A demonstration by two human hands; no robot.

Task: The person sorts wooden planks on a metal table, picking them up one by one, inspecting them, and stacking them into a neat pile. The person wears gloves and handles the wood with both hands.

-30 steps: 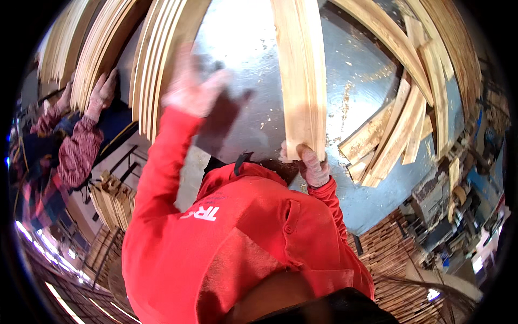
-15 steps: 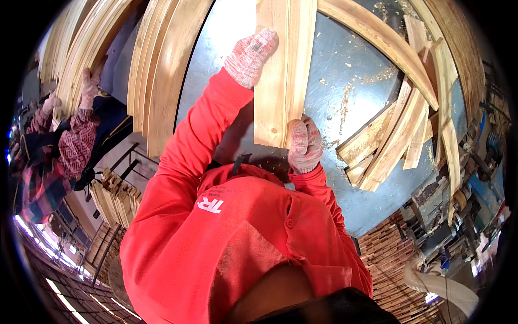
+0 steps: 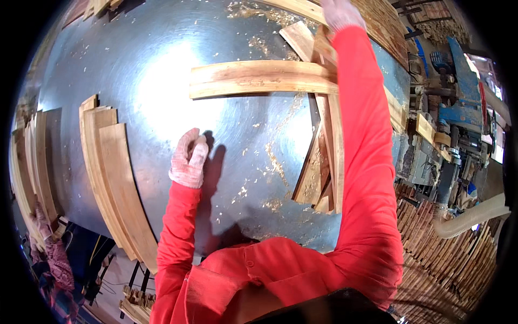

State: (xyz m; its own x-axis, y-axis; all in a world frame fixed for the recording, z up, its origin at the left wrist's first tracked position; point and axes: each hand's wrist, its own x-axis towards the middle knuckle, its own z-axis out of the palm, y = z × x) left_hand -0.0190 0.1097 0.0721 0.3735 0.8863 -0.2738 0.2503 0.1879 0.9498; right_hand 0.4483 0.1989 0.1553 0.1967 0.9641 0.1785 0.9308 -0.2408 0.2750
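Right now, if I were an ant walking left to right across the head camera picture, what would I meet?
Boards by the left rim → a fanned stack of boards → the left hand → the right hand → a pale ribbed hose.

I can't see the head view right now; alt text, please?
The person's gloved right hand reaches to the upper right, beyond a loose pile of boards; its grip can't be made out. The gloved left hand is over the metal table, seemingly empty. Overlapping boards lie at left, with wood shavings scattered mid-table.
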